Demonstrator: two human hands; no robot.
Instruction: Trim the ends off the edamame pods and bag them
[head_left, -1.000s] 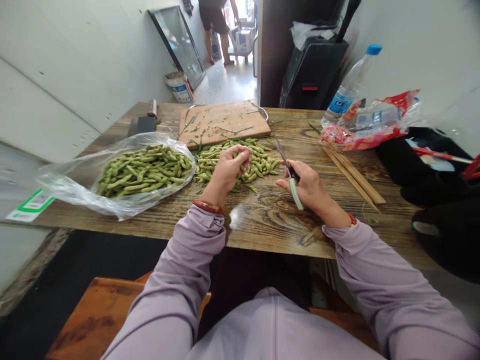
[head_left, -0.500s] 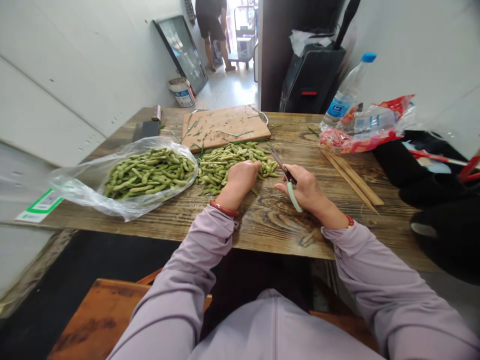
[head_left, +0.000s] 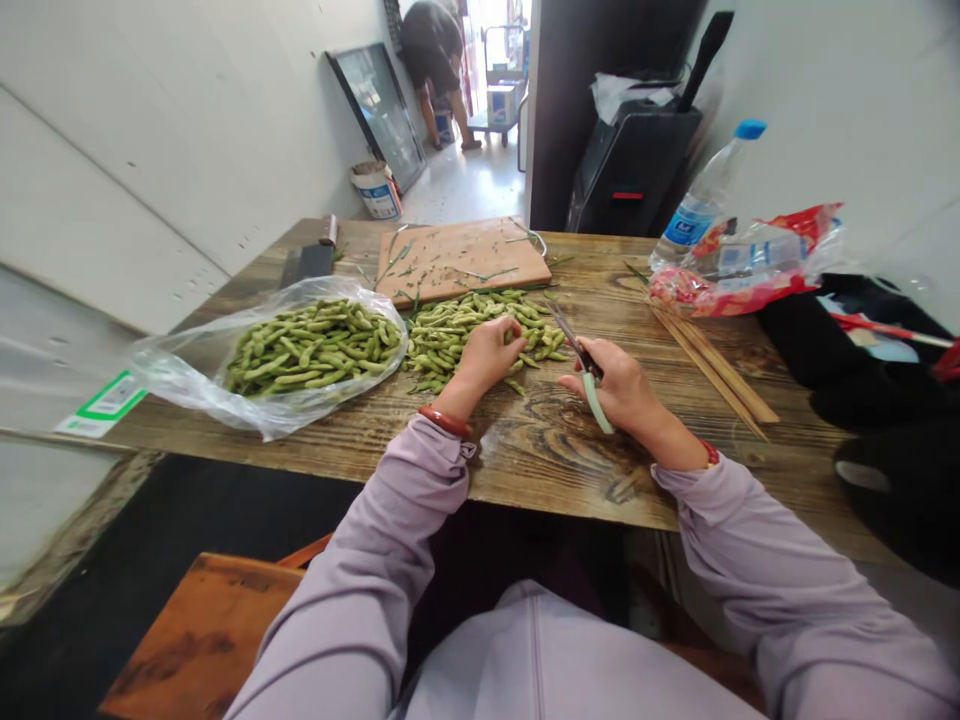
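A loose pile of green edamame pods [head_left: 457, 332] lies on the wooden table [head_left: 555, 450]. My left hand [head_left: 487, 355] rests on the near edge of that pile, fingers curled over pods. My right hand [head_left: 619, 388] is closed on scissors [head_left: 581, 365] with pale green handles, blades pointing away toward the pile. To the left, a clear plastic bag [head_left: 202, 370] lies open with more edamame pods [head_left: 315, 345] heaped in it.
A wooden cutting board [head_left: 465, 258] with green trimmings sits behind the pile, a cleaver [head_left: 307, 258] to its left. Wooden sticks [head_left: 712, 365], a red snack bag [head_left: 742, 262] and a water bottle [head_left: 705, 200] are at right. A person stands in the far doorway [head_left: 435, 70].
My left hand has come down from above the pile onto its near edge. The right hand has kept the scissors almost still. The view has shifted slightly.
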